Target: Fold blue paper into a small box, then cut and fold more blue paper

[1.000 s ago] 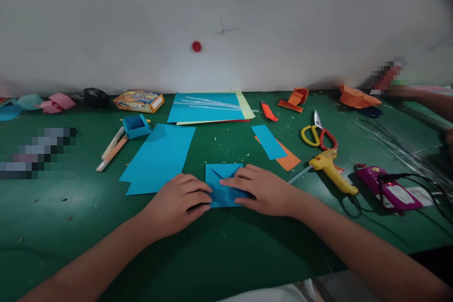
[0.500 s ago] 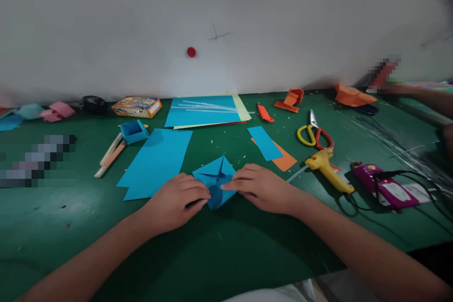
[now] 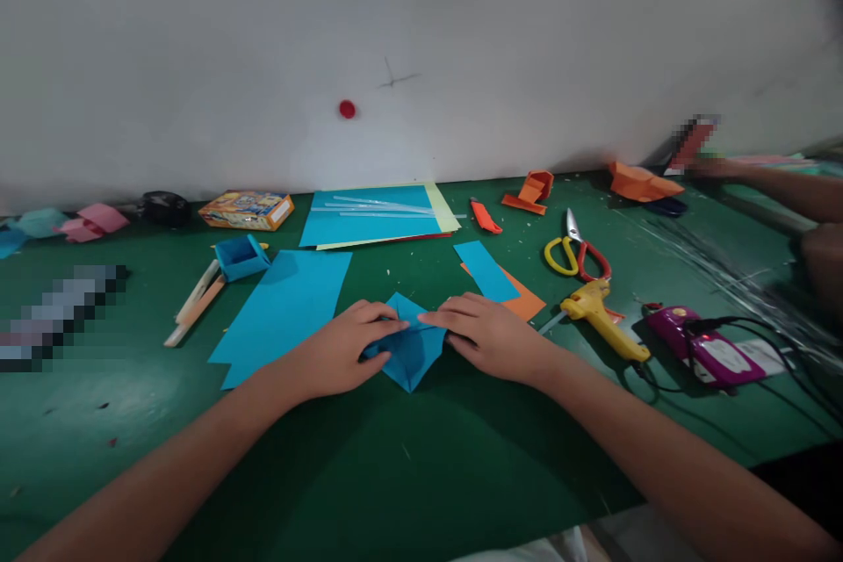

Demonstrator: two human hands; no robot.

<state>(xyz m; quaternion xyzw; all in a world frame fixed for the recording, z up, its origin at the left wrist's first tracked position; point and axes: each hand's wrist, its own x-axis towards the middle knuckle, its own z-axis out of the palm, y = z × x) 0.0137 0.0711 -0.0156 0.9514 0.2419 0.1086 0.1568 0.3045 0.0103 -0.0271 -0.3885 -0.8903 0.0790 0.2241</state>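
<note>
A folded piece of blue paper [image 3: 409, 362] lies on the green table, with creases and a raised flap across its middle. From the left, my left hand [image 3: 346, 347] grips its edge between thumb and fingers. My right hand [image 3: 491, 334] holds the opposite side, its index finger stretched along the fold and the thumb tucked low. Blue sheets [image 3: 283, 307] lie just left of my left hand. Beyond my right hand are a blue paper strip [image 3: 486, 270] and an orange paper piece [image 3: 527, 302].
Right of me lie a yellow glue gun [image 3: 604, 320], scissors [image 3: 580, 250] and a purple power strip [image 3: 702, 347] with black cables. Farther back are a red cutter [image 3: 486, 216], stacked sheets [image 3: 375, 215], a small box [image 3: 247, 211] and a blue paper box [image 3: 242, 258]. Another person's arm [image 3: 770, 189] reaches in.
Both hands have shifted on the blue paper, and a flap across its middle now stands up where folds lay flatter. The view has tilted slightly.
</note>
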